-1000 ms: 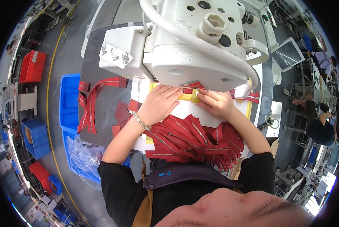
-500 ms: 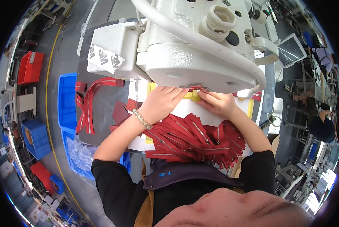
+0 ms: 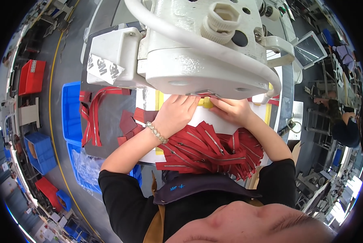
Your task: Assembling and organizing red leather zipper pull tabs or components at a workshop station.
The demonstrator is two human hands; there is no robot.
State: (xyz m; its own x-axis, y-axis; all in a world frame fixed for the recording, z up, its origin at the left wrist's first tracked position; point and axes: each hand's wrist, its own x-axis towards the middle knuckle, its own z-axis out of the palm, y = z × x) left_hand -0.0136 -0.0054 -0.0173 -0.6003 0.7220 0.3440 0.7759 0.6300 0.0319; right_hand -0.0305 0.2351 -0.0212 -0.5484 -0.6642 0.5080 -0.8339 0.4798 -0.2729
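Below the head of a white sewing machine (image 3: 205, 75), both my hands rest on the work surface. My left hand (image 3: 175, 114), with a beaded bracelet at the wrist, lies flat with its fingers stretched forward to a narrow red zipper strip (image 3: 203, 95). Opposite it, my right hand (image 3: 233, 111) has its fingers bent and drawn together at the strip's right part. A small yellow block (image 3: 208, 102) sits between the hands. The machine head hides the needle and part of the strip. Nearer my body lies a heap of red zippers (image 3: 210, 150) with metal teeth.
Dark red fabric pieces (image 3: 128, 123) lie beside my left forearm. More red zippers (image 3: 94, 111) hang over the table's left edge. Blue bins (image 3: 71, 107) stand to the left, one with clear plastic film (image 3: 86, 166). A screen (image 3: 309, 50) is at the far right.
The machine head appears slightly further left, as the view has shifted a little. My left fingers sit closer together. Both hands stay at the red strip; the zipper heap is unmoved.
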